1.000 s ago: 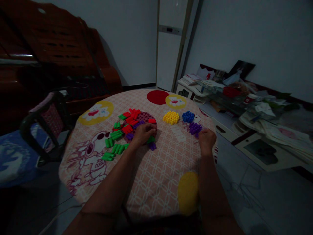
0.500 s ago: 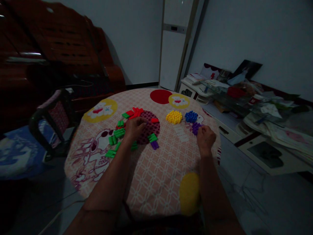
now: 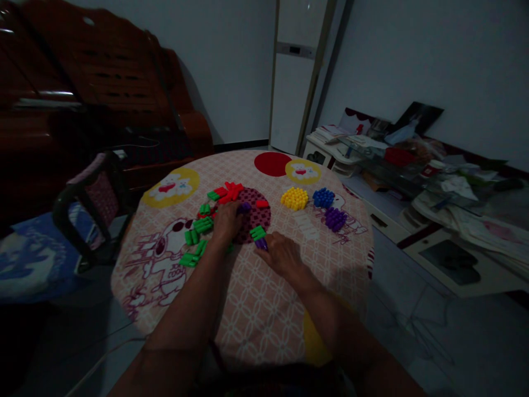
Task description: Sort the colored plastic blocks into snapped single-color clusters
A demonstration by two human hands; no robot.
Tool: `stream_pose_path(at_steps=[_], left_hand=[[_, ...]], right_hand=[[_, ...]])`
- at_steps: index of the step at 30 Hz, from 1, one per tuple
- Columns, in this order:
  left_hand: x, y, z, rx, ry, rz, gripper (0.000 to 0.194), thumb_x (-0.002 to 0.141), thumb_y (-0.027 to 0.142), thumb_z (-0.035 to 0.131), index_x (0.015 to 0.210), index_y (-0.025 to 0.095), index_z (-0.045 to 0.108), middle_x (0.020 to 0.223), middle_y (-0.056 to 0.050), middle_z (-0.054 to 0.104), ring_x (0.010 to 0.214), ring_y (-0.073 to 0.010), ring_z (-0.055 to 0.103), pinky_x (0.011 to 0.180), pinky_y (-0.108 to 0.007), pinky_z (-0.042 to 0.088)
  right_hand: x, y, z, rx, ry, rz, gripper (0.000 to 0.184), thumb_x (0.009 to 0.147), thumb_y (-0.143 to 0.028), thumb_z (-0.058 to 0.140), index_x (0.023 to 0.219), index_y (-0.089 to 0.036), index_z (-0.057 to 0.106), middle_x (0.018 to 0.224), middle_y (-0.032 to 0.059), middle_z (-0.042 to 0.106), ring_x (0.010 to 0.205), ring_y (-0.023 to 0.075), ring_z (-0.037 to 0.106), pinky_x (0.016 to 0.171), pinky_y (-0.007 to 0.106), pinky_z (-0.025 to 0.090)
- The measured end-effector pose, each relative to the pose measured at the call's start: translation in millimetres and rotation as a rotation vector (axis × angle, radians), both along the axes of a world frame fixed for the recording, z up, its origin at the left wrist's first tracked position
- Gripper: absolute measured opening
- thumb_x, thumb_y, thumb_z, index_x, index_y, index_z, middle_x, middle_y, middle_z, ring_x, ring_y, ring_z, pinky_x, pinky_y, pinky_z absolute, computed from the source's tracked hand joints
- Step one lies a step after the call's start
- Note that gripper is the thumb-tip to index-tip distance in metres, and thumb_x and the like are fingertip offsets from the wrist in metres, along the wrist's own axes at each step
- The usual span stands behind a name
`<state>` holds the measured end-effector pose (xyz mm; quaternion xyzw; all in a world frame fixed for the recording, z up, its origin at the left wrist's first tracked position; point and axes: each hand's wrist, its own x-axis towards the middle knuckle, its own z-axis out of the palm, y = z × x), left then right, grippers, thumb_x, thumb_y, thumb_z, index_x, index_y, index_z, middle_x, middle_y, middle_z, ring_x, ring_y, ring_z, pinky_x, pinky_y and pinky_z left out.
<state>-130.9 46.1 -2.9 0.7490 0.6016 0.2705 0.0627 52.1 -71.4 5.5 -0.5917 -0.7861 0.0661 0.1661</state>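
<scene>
My left hand [image 3: 227,221] is over the dark red circle on the tablecloth, fingers closed at a purple plastic piece [image 3: 244,207]. My right hand [image 3: 283,252] has its thumb and fingers closed on another purple piece [image 3: 261,244], which touches a group of green pieces [image 3: 257,232]. Left of my left hand lie several green pieces [image 3: 202,224], with a cluster of red pieces [image 3: 232,191] beyond it. A lone red piece [image 3: 262,204] lies on the circle. Farther right sit a yellow pile [image 3: 295,198], a blue pile [image 3: 323,197] and a purple pile [image 3: 335,219].
Everything rests on a round table with a patterned cloth [image 3: 256,309]. A small chair [image 3: 93,204] stands at the left, before a wooden bench [image 3: 115,82]. On the right is a low cabinet [image 3: 438,259] loaded with papers and bags. A tall white unit [image 3: 291,94] stands behind.
My right hand has moved left from the purple pile to the purple piece by the green ones. My left hand has shifted slightly, and a purple piece now shows at its fingertips.
</scene>
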Motion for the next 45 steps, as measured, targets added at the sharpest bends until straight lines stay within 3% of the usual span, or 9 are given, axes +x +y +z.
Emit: stream_pose_path(at_steps=[5,8,13,19,23,28,34,41,45], left_hand=[[1,0,-2.2,-0.04,0.087,0.007,0.043,0.082,0.02,0.058,0.124,0.016,0.066,0.123,-0.018,0.065,0.118,-0.0359,0.057,0.101,-0.047,0.046],[0,0,-2.7,-0.058,0.073,-0.003,0.04,0.081,0.02,0.059,0.119,0.015,0.069,0.118,-0.018,0.065,0.114,-0.0359,0.058,0.099,-0.046,0.047],[-4,3,-7.6,-0.044,0.065,0.009,0.036,0.08,0.02,0.059,0.114,0.018,0.071,0.11,-0.013,0.069,0.108,-0.032,0.061,0.098,-0.044,0.048],[-3,-1,-3.1,-0.063,0.102,0.032,0.038,0.08,0.019,0.058,0.115,0.017,0.071,0.112,-0.015,0.07,0.109,-0.0345,0.061,0.095,-0.046,0.048],[-1,-4,2.2,-0.079,0.129,0.046,0.036,0.081,0.021,0.059,0.115,0.018,0.071,0.113,-0.015,0.07,0.111,-0.0358,0.059,0.096,-0.047,0.047],[1,-5,3.9,-0.095,0.107,0.021,0.036,0.082,0.021,0.06,0.116,0.017,0.07,0.114,-0.016,0.07,0.11,-0.0346,0.061,0.097,-0.045,0.047],[-1,-4,3.3,-0.098,0.091,-0.004,0.037,0.082,0.023,0.061,0.117,0.016,0.071,0.115,-0.015,0.071,0.11,-0.0336,0.063,0.097,-0.043,0.048],[1,-6,6.5,-0.137,0.137,0.034,0.039,0.084,0.025,0.061,0.122,0.017,0.069,0.119,-0.013,0.071,0.112,-0.0305,0.063,0.098,-0.04,0.049],[1,-7,7.8,-0.124,0.105,0.037,0.037,0.083,0.024,0.063,0.119,0.017,0.071,0.117,-0.012,0.072,0.111,-0.0305,0.065,0.098,-0.04,0.049]], right_hand=[[-1,-1,-6.0,0.008,-0.029,0.008,0.024,0.093,-0.038,0.063,0.107,-0.019,0.065,0.104,0.0104,0.069,0.096,0.0228,0.066,0.082,0.032,0.05],[8,-3,-4.4,0.019,0.132,0.001,0.017,0.089,-0.029,0.068,0.104,-0.021,0.066,0.102,0.0068,0.071,0.094,0.0208,0.067,0.081,0.03,0.049],[24,2,-2.4,-0.064,0.551,-0.074,0.002,0.082,-0.021,0.071,0.082,-0.021,0.069,0.082,0.0003,0.073,0.075,0.0163,0.067,0.07,0.026,0.049],[81,23,13.7,0.077,0.747,-0.218,0.015,0.076,-0.032,0.07,0.083,-0.019,0.074,0.076,0.0023,0.074,0.07,0.0182,0.068,0.065,0.028,0.051],[128,46,39.3,0.201,0.546,-0.398,0.016,0.073,-0.029,0.07,0.082,-0.017,0.076,0.073,0.0031,0.074,0.067,0.0184,0.068,0.067,0.029,0.051],[153,74,64.5,0.122,0.048,-0.554,0.008,0.073,-0.021,0.071,0.074,-0.017,0.078,0.081,0.009,0.077,0.08,0.0217,0.071,0.074,0.029,0.05],[153,91,64.8,0.001,-0.269,-0.576,0.016,0.078,-0.013,0.065,0.084,-0.013,0.079,0.093,0.0175,0.076,0.091,0.0258,0.071,0.078,0.03,0.051],[152,93,60.8,-0.144,-0.362,-0.577,0.026,0.086,-0.015,0.058,0.103,-0.012,0.077,0.111,0.0203,0.074,0.106,0.0288,0.069,0.085,0.031,0.051],[151,89,62.0,-0.113,-0.365,-0.574,0.023,0.086,-0.017,0.059,0.099,-0.014,0.077,0.111,0.0181,0.074,0.106,0.0276,0.068,0.085,0.03,0.049]])
